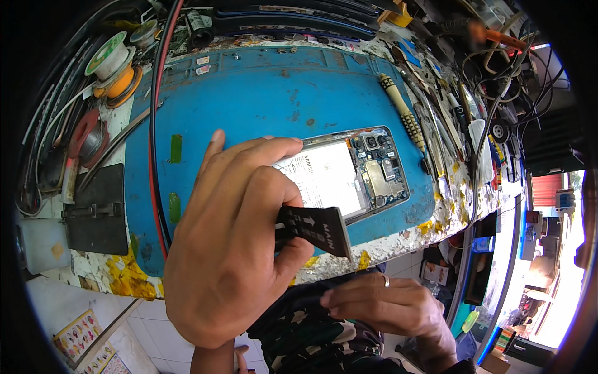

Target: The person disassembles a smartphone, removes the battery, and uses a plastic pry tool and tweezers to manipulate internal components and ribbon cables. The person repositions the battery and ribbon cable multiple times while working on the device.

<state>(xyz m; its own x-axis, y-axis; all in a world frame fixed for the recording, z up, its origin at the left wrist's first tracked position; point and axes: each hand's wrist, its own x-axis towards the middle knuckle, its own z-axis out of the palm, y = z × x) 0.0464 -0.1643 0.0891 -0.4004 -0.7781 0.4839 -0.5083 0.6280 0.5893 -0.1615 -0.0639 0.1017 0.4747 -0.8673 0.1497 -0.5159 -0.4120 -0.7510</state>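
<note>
My left hand (233, 240) is closed, pinching a flat black card-like piece (316, 229) with white printing between thumb and bent finger. Its outstretched fingertips reach the upper edge of an opened smartphone (405, 187) lying on a blue mat. Inside the phone are a white battery (327, 177), partly covered by my hand, and an exposed circuit board (381, 168) with camera modules. My right hand (386, 304), wearing a ring, hovers by my lap below the table's front edge. Its fingers are curled together, and what they may hold is hidden.
The blue mat (249, 87) covers much of the worn table. A red-black cable (156, 124) crosses its left side, near solder spools (112, 62) and a dark plate (96, 215). Tweezers and hand tools (430, 118) crowd the right edge, beside a patterned handle (398, 103). Loose cables (498, 87) hang farther right.
</note>
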